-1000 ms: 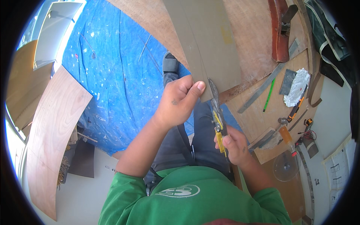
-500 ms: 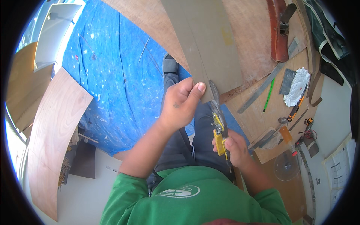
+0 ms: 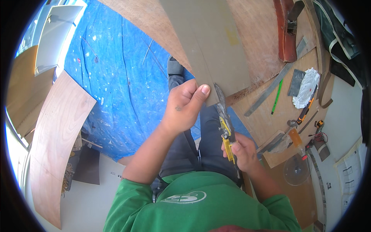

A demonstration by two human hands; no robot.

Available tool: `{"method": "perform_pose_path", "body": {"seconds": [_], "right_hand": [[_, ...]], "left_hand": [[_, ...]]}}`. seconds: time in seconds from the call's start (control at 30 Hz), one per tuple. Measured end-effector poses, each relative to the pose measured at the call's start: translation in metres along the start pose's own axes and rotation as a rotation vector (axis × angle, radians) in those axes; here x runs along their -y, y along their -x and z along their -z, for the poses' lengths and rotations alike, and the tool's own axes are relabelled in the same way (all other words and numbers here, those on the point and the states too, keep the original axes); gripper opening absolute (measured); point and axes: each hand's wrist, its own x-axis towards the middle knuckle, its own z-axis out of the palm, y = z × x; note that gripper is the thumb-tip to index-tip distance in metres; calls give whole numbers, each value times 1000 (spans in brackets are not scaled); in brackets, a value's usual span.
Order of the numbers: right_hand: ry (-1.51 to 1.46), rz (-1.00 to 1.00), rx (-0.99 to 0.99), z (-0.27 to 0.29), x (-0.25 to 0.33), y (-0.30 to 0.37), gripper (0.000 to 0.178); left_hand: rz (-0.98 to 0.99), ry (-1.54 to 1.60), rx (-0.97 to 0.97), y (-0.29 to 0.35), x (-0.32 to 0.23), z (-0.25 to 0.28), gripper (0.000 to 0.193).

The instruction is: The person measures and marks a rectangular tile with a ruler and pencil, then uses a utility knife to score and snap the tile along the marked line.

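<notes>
A long grey-brown sheet lies over a plywood board, with its near end sticking out toward me. My left hand pinches that end at its left corner, thumb on top and the fingers curled below. In my right hand are tin snips with yellow-and-dark handles, gripped low down. Their dark blades point away from me and meet the sheet's near edge, just right of my left thumb. A thin line runs along the sheet from the blades. Part of the handles is hidden by my right fingers.
The plywood board carries a reddish hand plane. To the right lie a metal ruler, a green pencil, crumpled white material and a hammer. Blue sheeting covers the floor; a curved wooden panel stands left.
The snips' yellow handles have come closer together in my right hand. The sheet and my left hand have shifted only very slightly.
</notes>
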Motion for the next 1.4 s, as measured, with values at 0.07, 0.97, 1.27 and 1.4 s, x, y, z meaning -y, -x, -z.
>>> {"method": "perform_pose_path", "body": {"seconds": [0.07, 0.97, 1.27, 1.4], "right_hand": [[-6, 6, -10, -2, 1, 0, 57], [-12, 20, -16, -7, 6, -5, 54], [-6, -15, -21, -6, 9, -1, 53], [6, 11, -15, -9, 14, -7, 55]], "left_hand": [[-5, -1, 5, 0, 0, 1, 30], [18, 27, 87, 3, -5, 6, 30], [30, 23, 93, 4, -9, 6, 30], [48, 28, 110, 8, -13, 6, 31]]}}
